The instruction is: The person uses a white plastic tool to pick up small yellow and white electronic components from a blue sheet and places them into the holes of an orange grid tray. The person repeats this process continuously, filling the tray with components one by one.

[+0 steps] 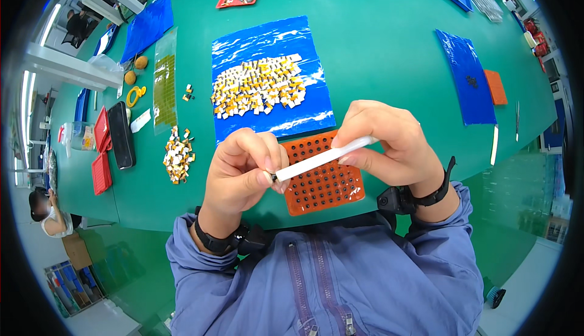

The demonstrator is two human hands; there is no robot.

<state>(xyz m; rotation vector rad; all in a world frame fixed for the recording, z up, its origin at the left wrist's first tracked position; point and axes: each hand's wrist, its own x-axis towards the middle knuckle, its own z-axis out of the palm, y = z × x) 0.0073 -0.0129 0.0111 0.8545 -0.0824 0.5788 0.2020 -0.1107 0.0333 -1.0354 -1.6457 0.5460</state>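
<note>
In front of my chest, my right hand (392, 141) pinches a white, flat-sided stick (309, 162) between thumb and fingers. It slants down to the left, its far end reaching my left hand (238, 167). There, the thumb and fingertips of my left hand close on a tiny dark part (274, 178) touching the stick's tip; its kind is too small to make out. Right below both hands lies an orange tray (359, 197) with rows of small black round pieces. Beyond it, a blue sheet (267, 35) carries a heap of small white-and-yellow pieces (258, 86).
A smaller pile of similar pieces (178, 156) lies left of my left hand. Further left are a black case (122, 135), red trays (101, 173) and yellow scissors (135, 96). At right lie another blue sheet (465, 96), an orange block (496, 87) and tweezers (517, 121).
</note>
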